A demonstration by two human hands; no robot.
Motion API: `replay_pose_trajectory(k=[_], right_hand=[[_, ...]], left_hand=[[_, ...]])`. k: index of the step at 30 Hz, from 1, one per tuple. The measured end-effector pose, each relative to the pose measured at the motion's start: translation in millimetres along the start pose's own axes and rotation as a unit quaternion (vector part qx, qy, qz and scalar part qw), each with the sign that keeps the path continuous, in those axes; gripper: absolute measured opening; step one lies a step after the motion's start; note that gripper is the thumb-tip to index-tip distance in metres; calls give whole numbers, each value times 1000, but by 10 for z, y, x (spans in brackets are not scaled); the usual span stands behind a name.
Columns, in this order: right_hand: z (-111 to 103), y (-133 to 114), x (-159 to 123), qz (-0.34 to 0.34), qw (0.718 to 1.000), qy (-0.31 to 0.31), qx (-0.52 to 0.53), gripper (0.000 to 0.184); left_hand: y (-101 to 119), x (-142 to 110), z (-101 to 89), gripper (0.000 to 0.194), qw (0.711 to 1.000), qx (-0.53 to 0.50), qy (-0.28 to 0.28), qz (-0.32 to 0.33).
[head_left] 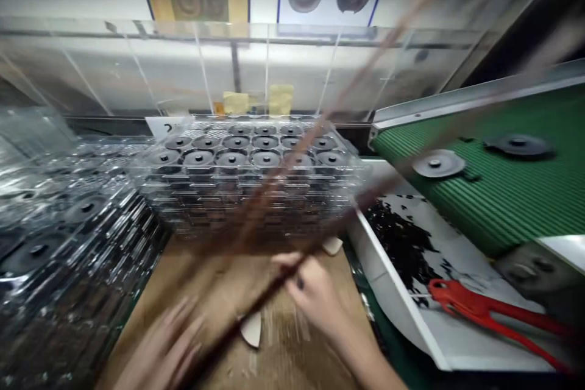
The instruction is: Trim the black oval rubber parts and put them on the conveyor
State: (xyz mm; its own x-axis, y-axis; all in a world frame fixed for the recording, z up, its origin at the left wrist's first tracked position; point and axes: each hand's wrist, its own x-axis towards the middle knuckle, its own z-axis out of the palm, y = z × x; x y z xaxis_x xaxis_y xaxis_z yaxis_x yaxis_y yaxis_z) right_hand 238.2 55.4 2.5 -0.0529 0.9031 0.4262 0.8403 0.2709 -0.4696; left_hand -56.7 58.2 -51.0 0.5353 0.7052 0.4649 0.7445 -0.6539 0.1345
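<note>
Green belt (pixel 503 207) up the right side, ribbed, a pale disc (pixel 439 164) and a dark disc (pixel 520 145) lying on it, apart. Clear trays (pixel 256 172) stacked at the far end of the desk (pixel 292 353), top one with rows of dark discs (pixel 265 158); more clear trays along the left. Desk is bare wood, scuffed. White bin (pixel 393 298) just right of the desk, below the belt.

Left hand (pixel 159 347) low over the near left of the desk, blurred; fingers stretched out, loosely spread, no hold on anything visible. Right hand (pixel 311 286) over the middle right of the desk, fingers curled nearly closed, dark bit (pixel 300 283) at them; blur, cannot tell if gripped or just beside.

Red pliers (pixel 475 304) in the bin, away from both hands, with black scraps (pixel 402 247) heaped toward the far end. One white piece (pixel 252 330) on the desk between the hands, another white piece (pixel 333 247) past the right hand, near the trays. Brown streaks cross the view diagonally, too smeared to identify.

Step in hand, judged: small-part handling, right hand working, left idle or supporting. From here, the next move seems to call for a sure fingertip grip on the dark bit.
</note>
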Motion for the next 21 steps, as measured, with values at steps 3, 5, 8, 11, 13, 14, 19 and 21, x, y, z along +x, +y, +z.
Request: replay_pose_trajectory(k=[3,5,8,11,13,14,19,21], right_hand=[[-853,97,404,58,985,109,-122,27],[-1332,272,675,120,956,166,-212,38],[-1743,620,958,206,906,200,-310,58],[-1849,863,1019,246,890,167,-346,39],[-1870,884,957,234,897,137,-349,28],[-1886,848,905,221,902,128,-347,30],[-1904,307,447,121,941,99,-299,54],[-1727,0,175,61,966,47,-248,55]], left_hand=[[54,-72,431,37,993,113,-37,20],[76,-137,591,37,991,127,-42,-25],[97,-217,667,36,992,84,-56,-71],[78,-240,640,35,995,33,-48,-84],[42,-237,619,34,995,-7,-49,-89],[27,-234,611,34,994,-32,-51,-96],[207,-161,477,28,949,-224,-20,-220],[458,-80,344,30,889,-343,7,-305]])
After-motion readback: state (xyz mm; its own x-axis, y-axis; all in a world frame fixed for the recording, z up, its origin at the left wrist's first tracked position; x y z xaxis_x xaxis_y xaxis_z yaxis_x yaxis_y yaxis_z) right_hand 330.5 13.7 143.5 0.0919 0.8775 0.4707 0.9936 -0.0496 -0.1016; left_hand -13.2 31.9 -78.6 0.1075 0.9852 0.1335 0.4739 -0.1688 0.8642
